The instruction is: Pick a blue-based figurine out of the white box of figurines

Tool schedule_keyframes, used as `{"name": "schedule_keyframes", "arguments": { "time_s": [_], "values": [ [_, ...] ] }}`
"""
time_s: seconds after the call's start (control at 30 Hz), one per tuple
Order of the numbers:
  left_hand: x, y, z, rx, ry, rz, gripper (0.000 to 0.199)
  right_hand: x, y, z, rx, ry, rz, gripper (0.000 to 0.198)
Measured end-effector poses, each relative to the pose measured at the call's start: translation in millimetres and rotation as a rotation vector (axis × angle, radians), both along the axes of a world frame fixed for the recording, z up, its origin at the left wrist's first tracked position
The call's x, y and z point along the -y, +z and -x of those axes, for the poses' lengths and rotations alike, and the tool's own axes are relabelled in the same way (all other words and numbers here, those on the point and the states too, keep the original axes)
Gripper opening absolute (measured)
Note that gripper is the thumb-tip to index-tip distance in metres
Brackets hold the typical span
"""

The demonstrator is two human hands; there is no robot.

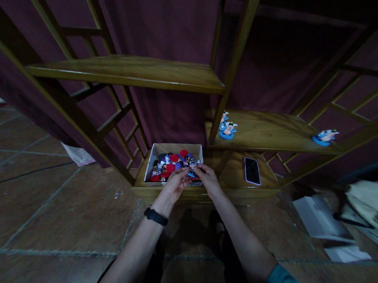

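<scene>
At the near edge of a box (192, 149) crowded with small figures (170, 168), the left hand (177, 182) and right hand (209, 178), nearly closed, pinch a blue-based figurine (191, 170), while a wooden post (224, 87) separates the box from the raised shelf (270, 128), a phone (252, 170) lying rightward.

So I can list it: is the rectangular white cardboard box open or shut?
Open: small, round red pieces show inside the uncovered box.
</scene>
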State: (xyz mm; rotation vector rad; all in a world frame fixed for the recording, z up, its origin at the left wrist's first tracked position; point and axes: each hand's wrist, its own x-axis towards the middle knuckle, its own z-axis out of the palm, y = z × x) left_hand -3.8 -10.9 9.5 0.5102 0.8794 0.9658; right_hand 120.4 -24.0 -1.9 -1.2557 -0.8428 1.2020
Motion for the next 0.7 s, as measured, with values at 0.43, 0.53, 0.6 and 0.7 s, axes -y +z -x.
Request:
{"name": "schedule_keyframes", "arguments": {
  "time_s": [0.43,0.53,0.6,0.7],
  "values": [
    [1.9,0.3,0.3,-0.008,-0.044,-0.028,0.025,-1.0,-2.8,-2.3,-0.018,-0.068,-0.031,0.030],
    [1.1,-1.6,-0.1,0.026,-0.035,-0.033,0.026,-0.8,-1.5,-3.5,0.006,-0.057,-0.064,0.029],
    [0.2,-3.3,-0.5,0.045,-0.010,-0.034,0.028,-1.0,-1.6,-4.3,0.007,-0.040,-0.077,0.030],
    [-0.7,-5.3,-1.2,0.048,0.012,-0.033,0.028,-1.6,-2.4,-5.0,0.003,-0.032,-0.070,0.031]
  ]
}}
